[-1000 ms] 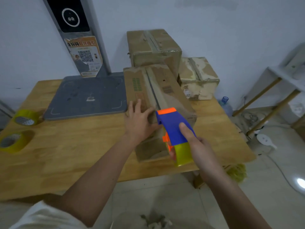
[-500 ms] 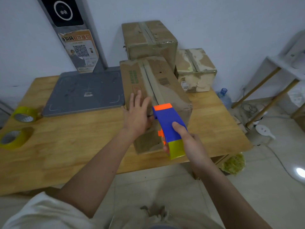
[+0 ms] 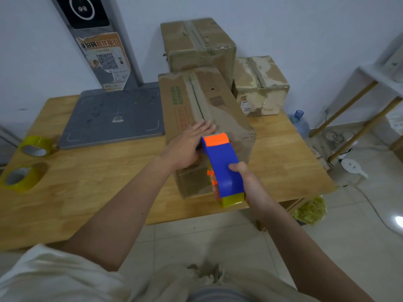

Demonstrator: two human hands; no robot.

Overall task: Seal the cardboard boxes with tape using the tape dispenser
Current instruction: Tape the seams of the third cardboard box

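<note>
A long cardboard box [image 3: 220,105] lies on the wooden table [image 3: 87,188], its top seam running away from me. My left hand [image 3: 187,147] rests flat on the near part of the top, fingers straight beside the seam. My right hand [image 3: 246,182] grips the blue tape dispenser [image 3: 222,162]. Its orange head sits on the box top near the seam, and its yellow tape roll hangs at the box's near end. Two more cardboard boxes stand behind: a tall one [image 3: 196,44] and a smaller one [image 3: 261,86] to its right.
A grey flat platform [image 3: 113,116] with an upright pole bearing a QR sticker [image 3: 104,59] stands left of the box. Two yellow tape rolls [image 3: 35,147] [image 3: 19,177] lie at the table's left edge. A water bottle [image 3: 299,123], a white shelf frame [image 3: 357,110] and cables are on the right.
The dispenser's head has slid a little farther along the box top, away from me. My left hand stays flat on the box beside it. The camera has shifted slightly.
</note>
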